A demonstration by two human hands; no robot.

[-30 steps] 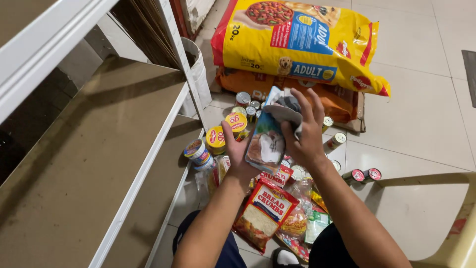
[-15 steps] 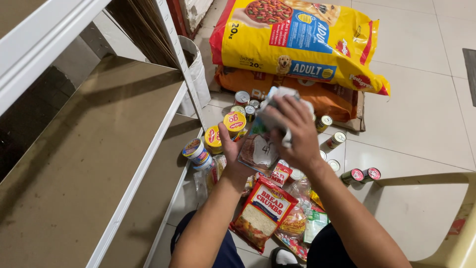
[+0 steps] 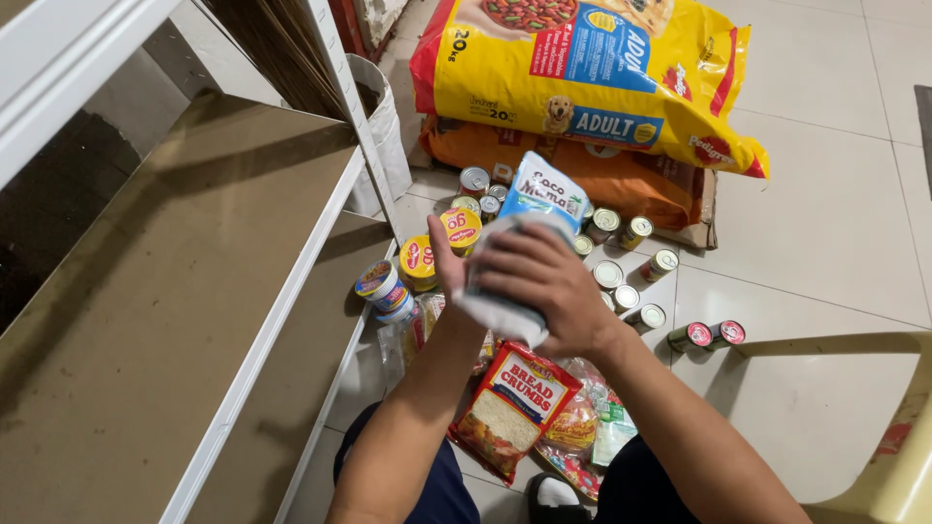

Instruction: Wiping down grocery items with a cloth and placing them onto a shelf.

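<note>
Both my hands hold a white and blue pouch (image 3: 540, 198) upright above the groceries on the floor. My right hand (image 3: 540, 287) wraps over its front and lower part. My left hand (image 3: 449, 260) supports it from the left side and behind, mostly hidden by the pouch. Below the hands lies a red and white packet of bread crumbs (image 3: 507, 406) among other plastic packets (image 3: 594, 427). Yellow-lidded cup containers (image 3: 459, 229) stand just left of the pouch.
A white metal shelf unit with brown boards (image 3: 184, 291) fills the left. Two large pet food sacks, yellow (image 3: 592, 68) over orange (image 3: 621, 184), lie at the back. Several tin cans (image 3: 626, 277) stand on the tiled floor; two red cans (image 3: 707, 336) lie at right. A yellowish plastic chair (image 3: 874, 417) is at right.
The pouch has been turned upright and lifted a little, its blue top now showing above my right hand. My right hand shifted from its top to cover its front.
</note>
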